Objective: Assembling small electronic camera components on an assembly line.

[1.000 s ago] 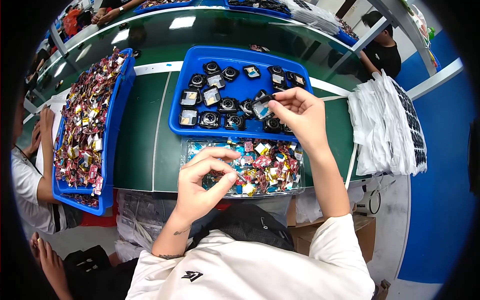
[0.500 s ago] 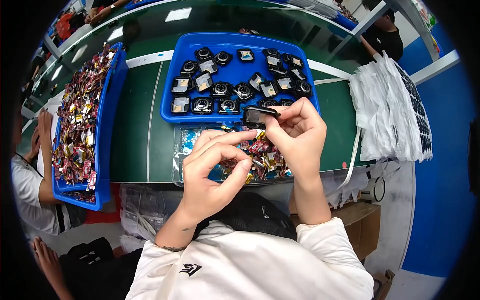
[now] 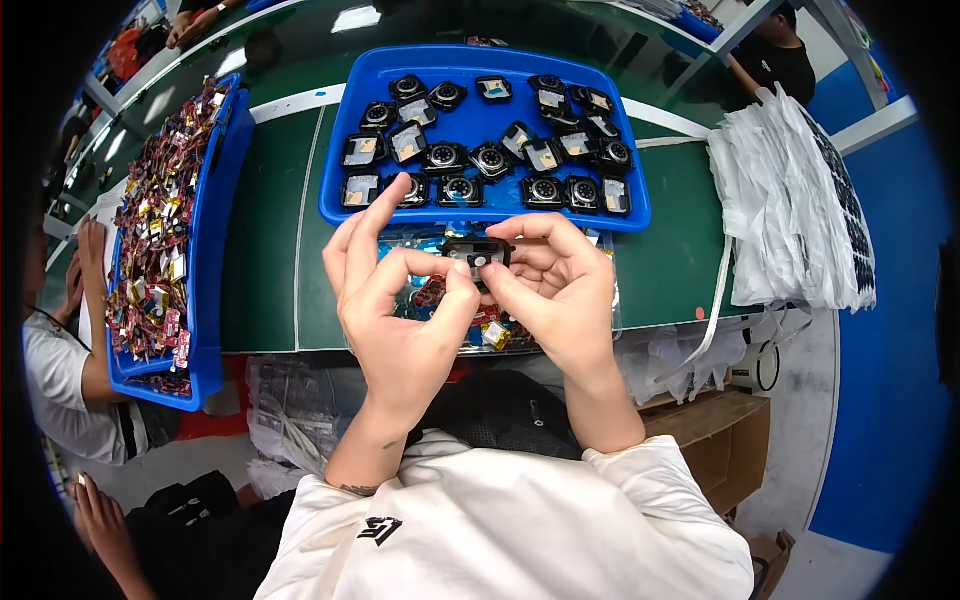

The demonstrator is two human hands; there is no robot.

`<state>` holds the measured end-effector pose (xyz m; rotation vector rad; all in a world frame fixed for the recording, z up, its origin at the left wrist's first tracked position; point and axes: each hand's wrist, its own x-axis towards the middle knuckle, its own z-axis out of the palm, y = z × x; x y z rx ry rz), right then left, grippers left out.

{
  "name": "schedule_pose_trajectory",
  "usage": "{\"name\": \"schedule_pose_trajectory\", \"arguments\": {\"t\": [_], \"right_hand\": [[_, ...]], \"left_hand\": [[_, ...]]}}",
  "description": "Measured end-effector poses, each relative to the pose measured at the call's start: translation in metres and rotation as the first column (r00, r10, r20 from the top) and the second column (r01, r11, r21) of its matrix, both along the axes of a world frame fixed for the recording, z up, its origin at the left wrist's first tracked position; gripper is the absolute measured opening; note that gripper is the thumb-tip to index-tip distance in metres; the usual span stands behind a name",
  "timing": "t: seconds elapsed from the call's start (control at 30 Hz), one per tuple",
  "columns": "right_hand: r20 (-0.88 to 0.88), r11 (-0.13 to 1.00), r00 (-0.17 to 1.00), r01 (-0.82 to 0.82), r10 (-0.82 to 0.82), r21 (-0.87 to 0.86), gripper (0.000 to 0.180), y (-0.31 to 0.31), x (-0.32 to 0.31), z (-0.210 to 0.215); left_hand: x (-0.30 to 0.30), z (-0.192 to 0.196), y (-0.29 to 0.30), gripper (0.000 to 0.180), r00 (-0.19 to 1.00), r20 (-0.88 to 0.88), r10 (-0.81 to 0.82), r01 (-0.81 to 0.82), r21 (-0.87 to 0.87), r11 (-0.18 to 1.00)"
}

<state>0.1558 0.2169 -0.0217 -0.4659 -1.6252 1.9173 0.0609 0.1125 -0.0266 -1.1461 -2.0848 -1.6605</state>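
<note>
My right hand (image 3: pixel 565 285) grips a black smartwatch case (image 3: pixel 478 247) by its right side, thumb below and fingers behind. The case is tilted, its open inside turned towards me, and a small pale round spot shows in it. At its left edge, the thumb and forefinger of my left hand (image 3: pixel 395 315) are pinched together, the other fingers raised. What that pinch holds is too small to make out. Beneath both hands, a clear plastic tray (image 3: pixel 607 318) holds small red, yellow and silver parts, partly hidden. Just beyond, a blue tray (image 3: pixel 335 190) carries several black watch cases (image 3: pixel 460 190).
On the left, a long blue bin (image 3: pixel 212 330) is heaped with small electronic parts (image 3: pixel 165 240). White plastic sheets (image 3: pixel 770 210) are stacked on the right of the green table (image 3: pixel 270 250). A cardboard box (image 3: pixel 735 440) stands below. Co-workers' hands (image 3: pixel 92 250) show at the left.
The watch case and my right hand have moved left and nearer to me. My left hand's pinch has come up to the case, its other fingers lifting. The blue tray appears slightly higher.
</note>
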Motion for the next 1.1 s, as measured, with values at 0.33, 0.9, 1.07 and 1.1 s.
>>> {"name": "schedule_pose_trajectory", "arguments": {"t": [0.33, 0.9, 1.07, 1.1], "right_hand": [[0.036, 0.998, 0.998, -0.057, 0.057, 0.006, 0.025, -0.001, 0.0, -0.003], [-0.028, 0.997, 1.0, 0.01, -0.008, 0.074, 0.019, -0.006, -0.003, -0.009], [-0.067, 0.988, 0.992, 0.115, -0.108, 0.104, 0.016, -0.002, -0.004, -0.016], [-0.106, 0.984, 0.983, 0.161, -0.153, 0.074, 0.015, -0.002, -0.004, -0.015]], "left_hand": [[-0.005, -0.002, 0.0, 0.006, 0.999, 0.045, -0.011, 0.013, -0.05, 0.999], [-0.002, -0.006, 0.003, 0.009, 0.999, 0.043, 0.0, 0.003, -0.068, 0.998], [0.002, -0.008, 0.004, 0.01, 1.0, -0.002, -0.03, 0.03, -0.015, 0.999], [0.003, -0.007, 0.003, 0.01, 1.0, -0.003, -0.031, 0.031, -0.013, 0.999]]}}
